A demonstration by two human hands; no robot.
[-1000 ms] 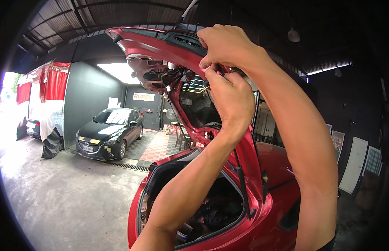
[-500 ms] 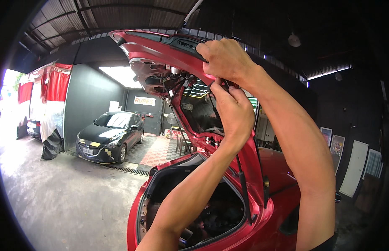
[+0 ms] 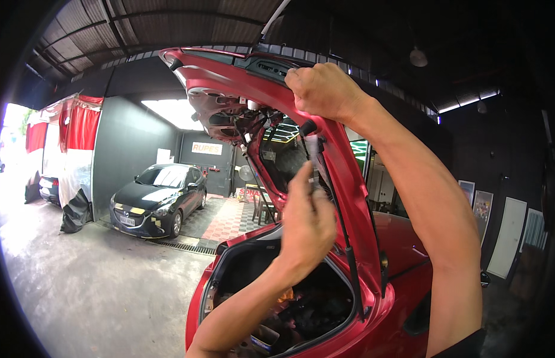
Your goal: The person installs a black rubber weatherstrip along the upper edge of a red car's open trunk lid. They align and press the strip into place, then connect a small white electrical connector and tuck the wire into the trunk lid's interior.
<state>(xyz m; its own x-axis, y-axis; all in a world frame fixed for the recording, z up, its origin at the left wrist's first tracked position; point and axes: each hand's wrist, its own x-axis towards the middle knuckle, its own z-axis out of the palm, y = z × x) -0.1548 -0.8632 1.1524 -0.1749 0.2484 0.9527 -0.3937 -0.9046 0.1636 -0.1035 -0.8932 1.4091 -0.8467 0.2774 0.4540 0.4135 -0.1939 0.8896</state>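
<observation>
Before me stands the raised red tailgate (image 3: pixel 233 77) of a car, its inner panel bare with wiring showing. My right hand (image 3: pixel 330 92) is closed at the tailgate's upper edge, beside a dark trim piece (image 3: pixel 268 65). What its curled fingers grip is hidden. Lower down, my left hand (image 3: pixel 307 230) is closed around a slim greyish thing (image 3: pixel 313 156) that points upward. Motion smears it, so its kind does not show. Just behind that hand runs a black gas strut (image 3: pixel 338 218) along the tailgate's side.
Below my arms gapes the open trunk (image 3: pixel 244 262), with dark items and a box (image 3: pixel 264 338) inside. A black car (image 3: pixel 160 200) is parked at the left on the workshop floor, near a red and clear curtain (image 3: pixel 80 128). Doors and framed panels line the right wall.
My left hand has dropped from beside the right hand to below it, and a slim greyish thing now shows in it. The right hand stays at the tailgate's upper edge.
</observation>
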